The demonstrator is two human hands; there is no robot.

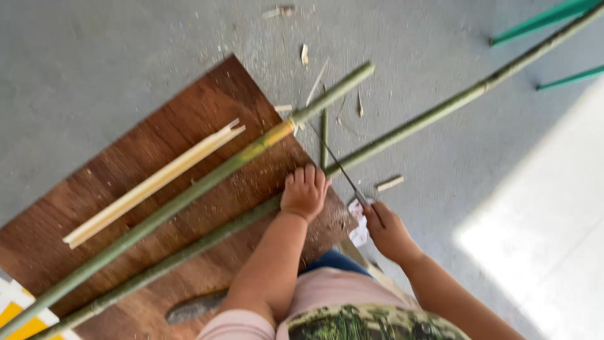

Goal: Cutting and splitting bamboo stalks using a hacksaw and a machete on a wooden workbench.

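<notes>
My left hand presses down on a long green bamboo pole where it crosses the edge of a brown wooden board. My right hand grips the handle of a thin saw whose blade lies across that pole just right of my left hand. A second green bamboo pole lies on the board beside the first. A pale split bamboo strip rests on the board to the left.
Bamboo chips and offcuts lie scattered on the grey concrete floor. Teal metal legs stand at the top right. A sunlit patch covers the floor at the right. A yellow and white object shows at the bottom left.
</notes>
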